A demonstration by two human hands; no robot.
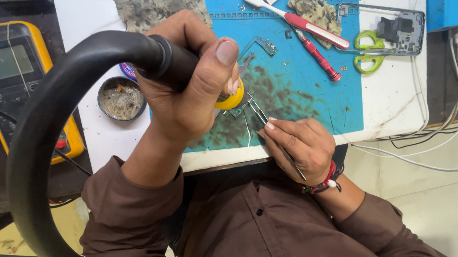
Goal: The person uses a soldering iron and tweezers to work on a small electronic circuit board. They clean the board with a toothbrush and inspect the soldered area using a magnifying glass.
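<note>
yellow multimeter (pixel 7 73), round tin (pixel 121 98), toothbrush (pixel 295 20), red screwdriver (pixel 318 58), green scissors (pixel 368 51), phone frame (pixel 401 28)

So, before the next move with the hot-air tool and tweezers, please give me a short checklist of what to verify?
1. Left hand grips black hot-air handle with thick hose: ok.
2. Right hand holds thin metal tweezers: ok.
3. Small metal part lies on blue work mat: ok.
4. Yellow-ringed nozzle exactly over part: cannot tell.
5. Red screwdriver lies apart from nozzle: ok.
6. Mat surface clean: not ok, dark stains.
</note>
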